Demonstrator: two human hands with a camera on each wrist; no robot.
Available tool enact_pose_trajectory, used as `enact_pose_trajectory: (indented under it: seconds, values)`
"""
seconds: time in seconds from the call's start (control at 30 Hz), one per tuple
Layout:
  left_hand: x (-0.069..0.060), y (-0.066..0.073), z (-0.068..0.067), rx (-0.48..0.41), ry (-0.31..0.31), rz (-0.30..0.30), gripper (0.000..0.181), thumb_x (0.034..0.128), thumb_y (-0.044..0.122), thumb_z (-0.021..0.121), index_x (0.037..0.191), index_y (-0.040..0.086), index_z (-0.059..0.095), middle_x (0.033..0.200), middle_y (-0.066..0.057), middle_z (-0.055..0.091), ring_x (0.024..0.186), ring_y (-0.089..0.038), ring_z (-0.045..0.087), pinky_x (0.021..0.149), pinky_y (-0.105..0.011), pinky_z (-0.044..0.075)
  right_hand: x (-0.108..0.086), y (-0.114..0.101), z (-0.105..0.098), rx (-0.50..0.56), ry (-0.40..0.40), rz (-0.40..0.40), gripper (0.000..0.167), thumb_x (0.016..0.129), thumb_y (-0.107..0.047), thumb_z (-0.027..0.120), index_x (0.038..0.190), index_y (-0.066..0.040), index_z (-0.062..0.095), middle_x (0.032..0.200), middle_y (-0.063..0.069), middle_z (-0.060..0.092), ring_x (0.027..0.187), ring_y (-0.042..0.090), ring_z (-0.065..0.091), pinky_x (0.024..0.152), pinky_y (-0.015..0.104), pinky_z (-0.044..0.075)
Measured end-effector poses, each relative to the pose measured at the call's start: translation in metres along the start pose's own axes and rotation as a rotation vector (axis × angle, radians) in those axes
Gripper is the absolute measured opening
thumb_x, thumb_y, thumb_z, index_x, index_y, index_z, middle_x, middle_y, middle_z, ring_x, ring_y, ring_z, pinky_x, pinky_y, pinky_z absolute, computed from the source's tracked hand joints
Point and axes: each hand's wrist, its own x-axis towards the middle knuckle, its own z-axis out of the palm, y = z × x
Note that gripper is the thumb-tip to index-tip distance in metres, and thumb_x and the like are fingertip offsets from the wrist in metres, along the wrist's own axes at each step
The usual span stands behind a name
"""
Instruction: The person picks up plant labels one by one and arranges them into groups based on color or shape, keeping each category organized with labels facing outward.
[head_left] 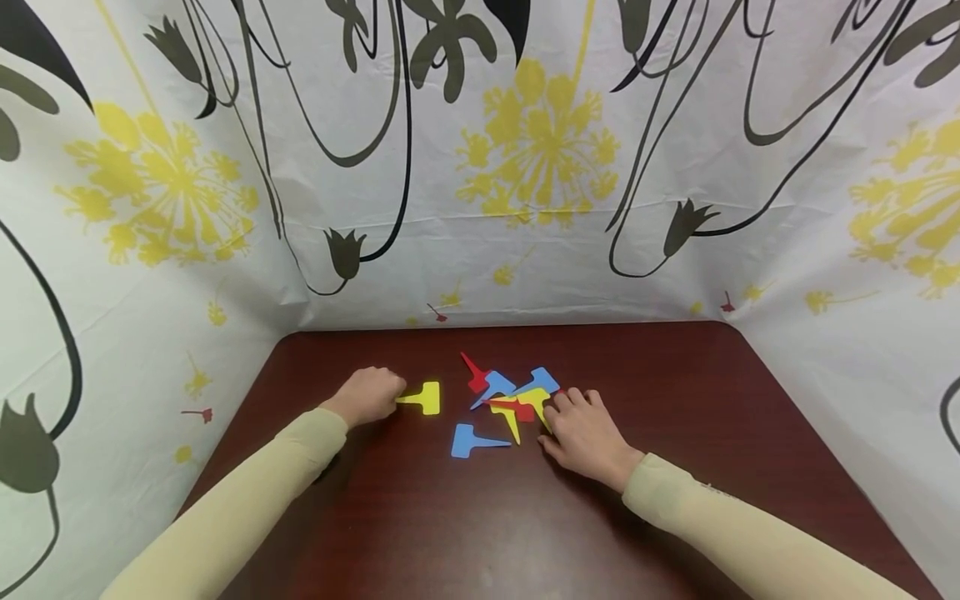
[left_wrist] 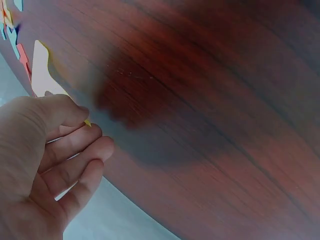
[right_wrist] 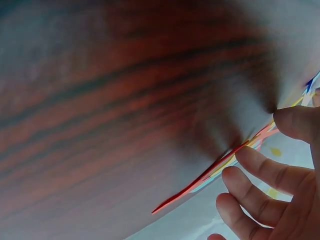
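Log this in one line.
left fingers: pinch yellow tag | right fingers: at tag pile, contact unclear | pile colours: red, yellow, blue

I see flat, T-shaped tags. The left hand (head_left: 367,394) pinches a yellow tag (head_left: 431,398) by its stem, head to the right; I can't tell whether it touches the table (head_left: 450,517). A lone blue tag (head_left: 463,442) lies stem rightward. At the pile's far edge, a red tag (head_left: 477,381) points its stem away, beside two blue tags (head_left: 542,380). Another red tag (head_left: 525,409) crosses a second yellow tag (head_left: 512,419). The right hand (head_left: 588,437) has its fingers at a third yellow tag (head_left: 534,397), contact unclear to me.
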Motion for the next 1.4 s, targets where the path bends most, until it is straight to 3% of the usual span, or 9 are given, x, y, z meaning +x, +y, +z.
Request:
enact_pose_trajectory:
  seconds: [0.33,0.53,0.67,0.83,1.1,1.27,1.4]
  values:
    - [-0.030,-0.003,-0.012,-0.117,0.008,-0.051,0.033,0.0832,0.001,0.069,0.061,0.018,0.051,0.056,0.006,0.041,0.053,-0.011,0.031,0.050,-0.029,0.032,0.002,-0.004,-0.001,-0.008,-0.010,0.000,0.036,0.082,-0.046,0.077,0.093,-0.013,0.072,0.092,0.007,0.062,0.086,0.024,0.050,0.082,0.051,0.042]
    - [-0.056,-0.006,-0.014,-0.181,0.004,-0.118,0.044,0.0806,-0.001,0.070,0.056,0.020,0.040,0.055,0.008,0.026,0.052,-0.010,0.023,0.049,-0.028,0.026,0.004,-0.007,-0.002,-0.003,-0.022,0.011,0.035,0.083,-0.045,0.077,0.094,-0.012,0.071,0.094,0.008,0.063,0.089,0.026,0.052,0.087,0.055,0.042]
    - [-0.073,-0.007,-0.016,-0.244,-0.003,-0.191,0.049,0.0804,-0.004,0.066,0.056,0.022,0.032,0.056,0.008,0.018,0.052,-0.009,0.017,0.048,-0.027,0.020,0.005,-0.009,-0.003,-0.015,-0.020,0.013,0.034,0.083,-0.043,0.077,0.095,-0.012,0.072,0.095,0.008,0.064,0.089,0.026,0.053,0.089,0.057,0.042]
    - [-0.093,-0.007,-0.023,-0.310,-0.003,-0.286,0.046,0.0799,-0.004,0.065,0.055,0.020,0.036,0.055,0.009,0.019,0.051,-0.009,0.017,0.047,-0.026,0.018,0.006,-0.009,-0.002,-0.033,-0.014,0.009,0.033,0.084,-0.043,0.075,0.094,-0.011,0.072,0.095,0.009,0.065,0.089,0.027,0.054,0.091,0.058,0.041]
    - [-0.118,-0.008,-0.032,-0.304,0.009,-0.359,0.044,0.0777,-0.001,0.071,0.054,0.018,0.038,0.052,0.009,0.022,0.049,-0.009,0.020,0.046,-0.026,0.021,0.005,-0.008,-0.002,-0.043,-0.028,0.029,0.031,0.087,-0.043,0.071,0.088,-0.011,0.071,0.090,0.009,0.063,0.089,0.028,0.054,0.092,0.060,0.041]
    - [-0.133,-0.002,-0.030,-0.283,0.014,-0.384,0.039,0.0782,0.003,0.076,0.056,0.014,0.046,0.052,0.006,0.031,0.048,-0.010,0.030,0.046,-0.028,0.028,0.004,-0.008,-0.001,-0.042,-0.039,0.030,0.031,0.085,-0.042,0.073,0.087,-0.011,0.070,0.091,0.009,0.063,0.089,0.029,0.054,0.092,0.061,0.040]
    - [-0.142,0.005,-0.025,-0.299,0.035,-0.421,0.039,0.0761,0.003,0.074,0.054,0.015,0.044,0.052,0.007,0.028,0.048,-0.010,0.027,0.045,-0.028,0.025,0.004,-0.009,-0.001,-0.041,-0.037,0.029,0.028,0.085,-0.039,0.074,0.084,-0.011,0.069,0.089,0.008,0.063,0.088,0.029,0.053,0.092,0.061,0.040]
